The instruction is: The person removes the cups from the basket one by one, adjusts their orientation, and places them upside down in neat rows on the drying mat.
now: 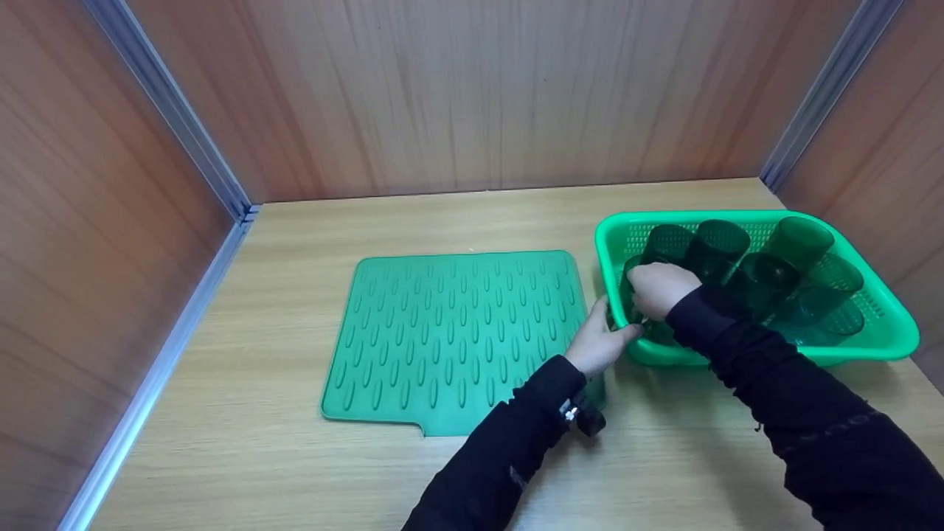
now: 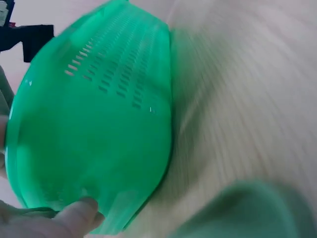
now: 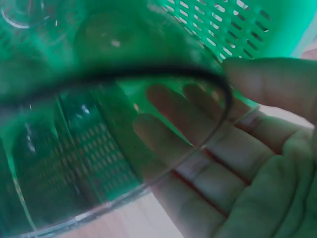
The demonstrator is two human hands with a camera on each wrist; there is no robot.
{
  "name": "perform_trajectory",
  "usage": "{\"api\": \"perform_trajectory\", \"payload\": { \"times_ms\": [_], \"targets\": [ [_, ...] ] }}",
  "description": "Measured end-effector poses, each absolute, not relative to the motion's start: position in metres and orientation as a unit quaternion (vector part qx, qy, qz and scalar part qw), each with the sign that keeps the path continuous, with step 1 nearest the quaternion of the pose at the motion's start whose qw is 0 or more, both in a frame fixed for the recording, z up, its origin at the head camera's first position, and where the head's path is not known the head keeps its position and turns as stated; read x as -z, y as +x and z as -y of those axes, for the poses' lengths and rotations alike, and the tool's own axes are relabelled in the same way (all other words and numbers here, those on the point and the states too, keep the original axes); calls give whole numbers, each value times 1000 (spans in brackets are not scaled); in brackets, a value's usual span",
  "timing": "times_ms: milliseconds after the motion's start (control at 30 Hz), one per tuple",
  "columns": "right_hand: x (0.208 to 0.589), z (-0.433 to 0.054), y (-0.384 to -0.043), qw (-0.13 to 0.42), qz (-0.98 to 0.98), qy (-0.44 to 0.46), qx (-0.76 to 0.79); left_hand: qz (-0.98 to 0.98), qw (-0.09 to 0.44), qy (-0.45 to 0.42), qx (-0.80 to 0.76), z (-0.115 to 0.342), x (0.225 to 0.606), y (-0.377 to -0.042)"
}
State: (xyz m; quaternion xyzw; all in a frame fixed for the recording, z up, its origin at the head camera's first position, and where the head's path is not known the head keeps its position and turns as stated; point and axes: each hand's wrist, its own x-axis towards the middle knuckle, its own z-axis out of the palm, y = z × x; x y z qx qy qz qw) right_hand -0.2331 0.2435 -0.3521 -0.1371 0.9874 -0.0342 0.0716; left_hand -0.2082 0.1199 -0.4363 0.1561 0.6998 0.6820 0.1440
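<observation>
A green plastic basket (image 1: 870, 346) with perforated walls stands at the right, holding several see-through drinking glasses (image 1: 796, 243) that look dark green inside it. My left hand (image 1: 601, 343) grips the basket's near left corner; in the left wrist view a finger (image 2: 81, 213) presses the outer wall just below the rim. Inside the basket's left end, my right hand (image 1: 660, 287) holds a drinking glass (image 3: 148, 73). Its fingers show through the clear side of that glass in the right wrist view, with the thumb (image 3: 272, 84) at the rim. My right sleeve covers part of the basket's front.
Left of the basket lies a flat green mat (image 1: 457, 332) with raised oval ridges, its right edge under my left forearm. Wood-look panels (image 1: 472, 96) close off the back and both sides of the table (image 1: 243, 413). The basket's right end sits close to the right panel.
</observation>
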Motion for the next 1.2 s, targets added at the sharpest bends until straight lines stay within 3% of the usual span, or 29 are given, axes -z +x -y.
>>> {"api": "perform_trajectory", "payload": {
  "times_ms": [133,767,1200],
  "targets": [
    [352,-246,-234,90,-985,-139,53,-675,156,152,-705,-124,436,-205],
    [352,-253,-235,67,-986,-141,51,-687,133,124,-703,-127,435,-196],
    [311,-255,-230,16,-984,-160,75,-642,161,152,-734,-126,436,-198]
  ]
}}
